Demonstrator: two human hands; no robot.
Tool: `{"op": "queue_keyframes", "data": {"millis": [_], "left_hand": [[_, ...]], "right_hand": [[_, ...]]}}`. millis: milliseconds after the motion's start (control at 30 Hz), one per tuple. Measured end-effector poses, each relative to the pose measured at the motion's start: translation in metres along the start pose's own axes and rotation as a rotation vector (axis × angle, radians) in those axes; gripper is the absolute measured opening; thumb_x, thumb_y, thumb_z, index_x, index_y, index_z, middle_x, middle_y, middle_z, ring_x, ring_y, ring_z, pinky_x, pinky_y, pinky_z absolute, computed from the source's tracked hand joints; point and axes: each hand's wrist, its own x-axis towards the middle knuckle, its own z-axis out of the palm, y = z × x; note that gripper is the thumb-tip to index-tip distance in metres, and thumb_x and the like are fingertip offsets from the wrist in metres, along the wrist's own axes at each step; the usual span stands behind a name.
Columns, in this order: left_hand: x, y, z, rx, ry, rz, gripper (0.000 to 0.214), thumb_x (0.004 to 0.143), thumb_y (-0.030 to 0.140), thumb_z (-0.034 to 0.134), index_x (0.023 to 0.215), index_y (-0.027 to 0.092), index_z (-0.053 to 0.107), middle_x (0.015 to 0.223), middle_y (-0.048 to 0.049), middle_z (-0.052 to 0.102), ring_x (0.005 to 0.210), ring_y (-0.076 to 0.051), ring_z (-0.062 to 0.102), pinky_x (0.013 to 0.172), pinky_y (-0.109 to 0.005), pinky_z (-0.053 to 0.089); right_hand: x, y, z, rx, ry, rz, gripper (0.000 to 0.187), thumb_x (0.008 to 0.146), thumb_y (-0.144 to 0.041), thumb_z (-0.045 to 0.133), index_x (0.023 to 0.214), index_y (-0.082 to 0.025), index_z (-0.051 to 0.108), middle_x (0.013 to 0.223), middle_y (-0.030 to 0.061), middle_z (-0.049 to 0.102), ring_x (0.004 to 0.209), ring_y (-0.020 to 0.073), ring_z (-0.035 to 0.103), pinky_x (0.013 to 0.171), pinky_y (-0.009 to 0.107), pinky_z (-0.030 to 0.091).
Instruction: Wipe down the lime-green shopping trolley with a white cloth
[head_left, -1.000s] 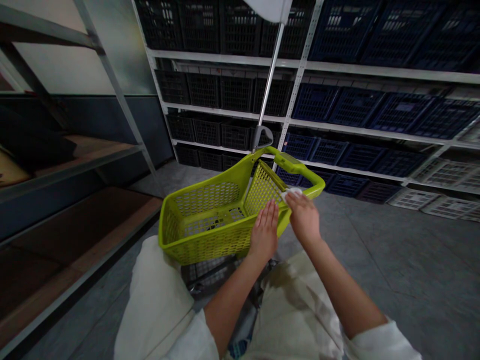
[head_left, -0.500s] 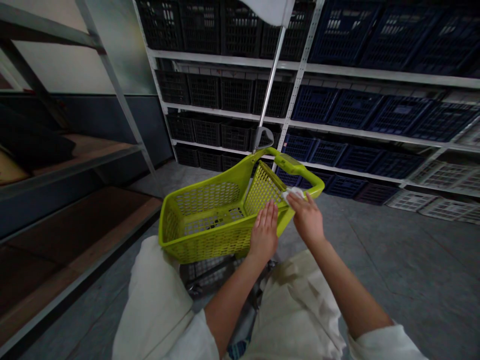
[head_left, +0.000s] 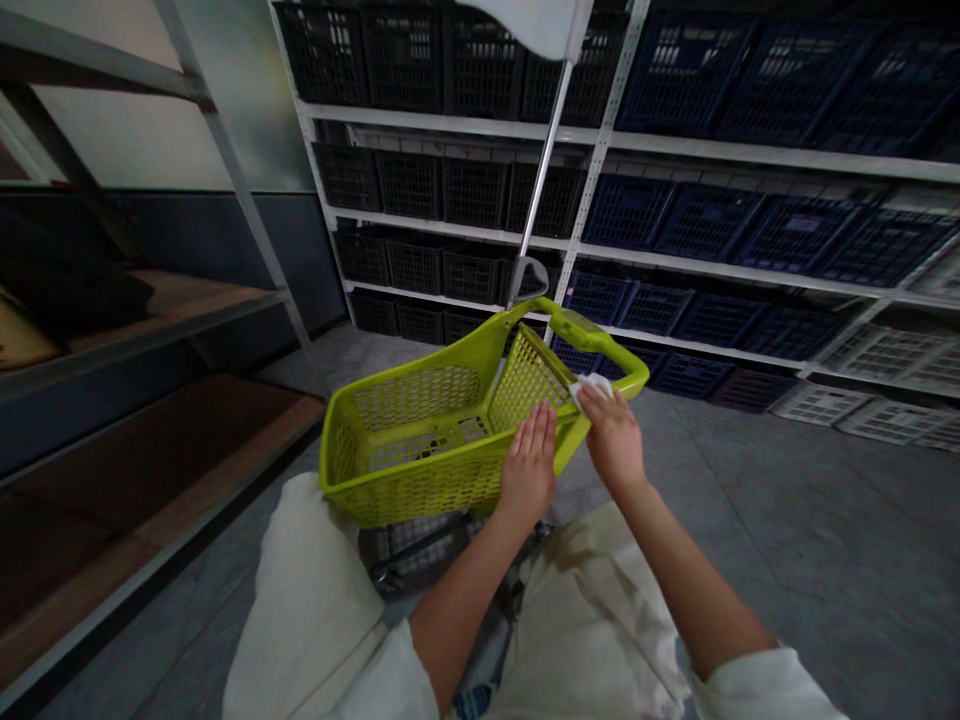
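1. Head view, left hand (head_left: 529, 465): it lies flat and released, fingers together. The palm rests against the near wall of the basket (head_left: 405, 440) and grips nothing.
2. Right hand (head_left: 616, 440): just right of the left, it has its fingers curled over a cloth (head_left: 595, 383) and grasps it. It presses the cloth on the handle (head_left: 600, 350) at the basket's corner, and a white edge pokes out past the fingertips.
3. The basket sits directly ahead of both hands, tilted, its open side facing away to the left.
4. I judge the basket to be light, stiff perforated plastic with smooth walls that could slip under a flat palm. The thick handle or the rolled rim looks the surest place to hold it.
5. The cloth looks soft and limp, so I'd keep it bunched under the fingertips.
6. Beyond the hands stand racks of crates (head_left: 712, 215), with a pole (head_left: 544, 165) rising behind the handle. Well left of the left hand are shelves (head_left: 172, 420).
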Motion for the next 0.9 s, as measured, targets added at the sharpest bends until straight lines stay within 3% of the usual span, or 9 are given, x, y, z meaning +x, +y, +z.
{"op": "queue_keyframes", "data": {"millis": [67,133,300,400,533,633,767,833,900], "left_hand": [[0.0,-0.001,-0.001,0.015,-0.01,0.004,0.076,0.087,0.012,0.043,0.157,0.001,0.016,0.167,-0.0167,0.016,0.156,-0.025,0.012,0.126,-0.042,0.025],[-0.001,-0.004,-0.002,0.029,-0.021,0.009,0.075,0.088,0.013,0.043,0.157,0.001,0.016,0.168,-0.0163,0.015,0.156,-0.025,0.013,0.126,-0.041,0.024],[-0.001,-0.006,-0.005,0.022,-0.031,0.007,0.078,0.087,0.014,0.045,0.158,0.003,0.016,0.168,-0.0141,0.013,0.156,-0.025,0.014,0.126,-0.04,0.023],[0.001,-0.003,-0.003,0.013,-0.035,0.003,0.078,0.086,0.013,0.045,0.158,0.003,0.015,0.168,-0.0151,0.014,0.156,-0.025,0.012,0.126,-0.041,0.023],[0.002,-0.002,-0.002,0.01,-0.044,0.017,0.078,0.087,0.014,0.045,0.157,0.001,0.015,0.168,-0.0169,0.014,0.156,-0.025,0.01,0.126,-0.042,0.023],[0.001,-0.005,-0.003,0.002,-0.036,0.024,0.08,0.086,0.014,0.046,0.158,0.002,0.014,0.168,-0.0161,0.013,0.156,-0.025,0.01,0.126,-0.042,0.023],[0.0,-0.006,-0.003,-0.031,-0.02,0.012,0.083,0.084,0.014,0.046,0.159,0.005,0.012,0.168,-0.0144,0.013,0.156,-0.024,0.011,0.126,-0.042,0.024],[0.001,-0.004,-0.001,-0.047,-0.015,0.005,0.083,0.084,0.014,0.046,0.159,0.005,0.011,0.168,-0.0149,0.014,0.156,-0.025,0.012,0.126,-0.043,0.024],[0.001,-0.003,0.001,-0.053,-0.007,0.006,0.084,0.083,0.013,0.045,0.159,0.005,0.011,0.168,-0.0156,0.016,0.156,-0.025,0.012,0.125,-0.044,0.025]], "right_hand": [[-0.005,-0.012,0.0,0.04,-0.049,-0.119,0.051,0.083,0.002,0.042,0.126,-0.013,0.066,0.135,0.0115,0.066,0.131,0.0261,0.058,0.115,0.045,0.041],[-0.005,0.0,-0.004,0.065,-0.079,-0.172,0.056,0.081,0.003,0.042,0.129,-0.016,0.064,0.138,0.0085,0.065,0.132,0.0232,0.057,0.117,0.044,0.039],[0.01,0.06,-0.012,-0.02,0.017,0.095,0.059,0.079,0.002,0.041,0.128,-0.021,0.065,0.133,0.0088,0.068,0.125,0.0236,0.063,0.12,0.054,0.031],[0.007,0.04,-0.007,-0.042,0.034,0.118,0.055,0.081,0.001,0.042,0.127,-0.017,0.066,0.132,0.0115,0.068,0.126,0.026,0.062,0.119,0.053,0.033],[-0.006,-0.009,-0.001,0.06,-0.065,-0.117,0.055,0.081,0.002,0.042,0.128,-0.016,0.065,0.136,0.0104,0.066,0.133,0.0248,0.057,0.117,0.045,0.039],[-0.003,0.009,-0.006,0.108,-0.085,-0.131,0.06,0.078,0.004,0.042,0.128,-0.019,0.065,0.136,0.0071,0.066,0.13,0.022,0.06,0.118,0.046,0.038],[0.011,0.062,-0.013,0.034,0.015,0.128,0.061,0.076,0.003,0.042,0.126,-0.021,0.066,0.132,0.0089,0.069,0.124,0.0244,0.064,0.119,0.058,0.031],[0.012,0.056,-0.012,0.008,0.047,0.184,0.059,0.076,0.003,0.042,0.126,-0.019,0.066,0.131,0.0107,0.069,0.124,0.0258,0.064,0.119,0.059,0.032],[0.007,0.028,-0.008,0.022,0.023,0.119,0.058,0.077,0.003,0.042,0.125,-0.017,0.067,0.131,0.0123,0.069,0.127,0.0262,0.062,0.117,0.053,0.037]]}}
